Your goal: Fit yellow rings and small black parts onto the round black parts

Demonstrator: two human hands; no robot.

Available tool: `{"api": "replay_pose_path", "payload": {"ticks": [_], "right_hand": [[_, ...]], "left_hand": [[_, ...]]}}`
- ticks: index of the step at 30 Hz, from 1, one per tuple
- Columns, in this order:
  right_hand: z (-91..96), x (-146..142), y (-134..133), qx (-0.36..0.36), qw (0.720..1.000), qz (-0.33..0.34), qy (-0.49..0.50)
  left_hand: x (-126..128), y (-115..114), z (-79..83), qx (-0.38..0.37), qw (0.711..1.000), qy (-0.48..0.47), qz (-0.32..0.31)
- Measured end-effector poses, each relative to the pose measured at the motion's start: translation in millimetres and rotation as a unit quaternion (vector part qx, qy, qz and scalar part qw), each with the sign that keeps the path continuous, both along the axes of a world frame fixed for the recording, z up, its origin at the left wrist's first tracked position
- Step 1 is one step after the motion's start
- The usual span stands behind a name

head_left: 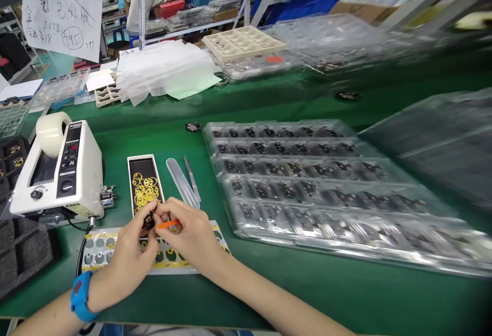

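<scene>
Between the fingertips of my left hand (132, 251) is a small round black part (148, 220). My right hand (196, 231) is closed on a thin orange stick (168, 224), its fingertips close against the black part. The stick's tip is too small to make out. Beneath both hands lies a sheet of round stickers (98, 232) with yellow strips, partly covered by them. Just beyond the hands, yellow rings (145, 190) are heaped in a shallow white-edged box (140, 164). Right of the box lie tweezers (192, 178) and a clear plastic strip (180, 181).
A white tape dispenser (82, 166) stands at the left, beside a black foam tray (33, 254). On the right spreads a large clear tray (226, 205) of black parts. Loose black parts (192, 127) lie behind it. Papers (161, 66) and stacked trays (246, 43) line the back.
</scene>
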State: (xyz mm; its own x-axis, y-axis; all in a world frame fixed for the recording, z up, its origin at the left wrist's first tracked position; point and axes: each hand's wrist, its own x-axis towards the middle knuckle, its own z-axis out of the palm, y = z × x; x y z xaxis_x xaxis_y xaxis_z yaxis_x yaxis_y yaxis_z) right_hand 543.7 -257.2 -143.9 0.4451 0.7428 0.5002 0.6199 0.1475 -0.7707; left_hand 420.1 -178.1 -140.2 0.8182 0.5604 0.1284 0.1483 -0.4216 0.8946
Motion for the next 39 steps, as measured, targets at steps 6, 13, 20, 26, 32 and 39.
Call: {"api": "replay_pose_path", "payload": {"ticks": [6,13,20,26,32,39], "right_hand": [[10.7,7.8,-4.8,-0.043,0.977,0.097,0.185],[12.4,20.4,-12.4,-0.225,0.971,0.035,0.072],[26.4,106.4,-62.9,-0.281,0.928,-0.172,-0.173],[32.1,159.8,-88.3,-0.509,0.815,-0.177,-0.213],[24.3,158.8,-78.5,-0.516,0.818,-0.18,-0.177],[37.7,134.6,-62.6,-0.388,0.902,-0.138,-0.133]], "left_hand": [[0.0,14.6,-4.9,-0.049,0.997,-0.002,0.061],[0.2,23.2,9.8,-0.142,0.978,-0.102,0.116],[-0.9,22.9,12.8,-0.193,0.965,-0.142,0.109],[1.9,15.8,18.7,-0.208,0.96,-0.133,0.129],[0.2,23.8,5.4,-0.206,0.965,-0.136,0.087],[2.3,21.9,13.8,-0.269,0.959,-0.088,0.013]]}}
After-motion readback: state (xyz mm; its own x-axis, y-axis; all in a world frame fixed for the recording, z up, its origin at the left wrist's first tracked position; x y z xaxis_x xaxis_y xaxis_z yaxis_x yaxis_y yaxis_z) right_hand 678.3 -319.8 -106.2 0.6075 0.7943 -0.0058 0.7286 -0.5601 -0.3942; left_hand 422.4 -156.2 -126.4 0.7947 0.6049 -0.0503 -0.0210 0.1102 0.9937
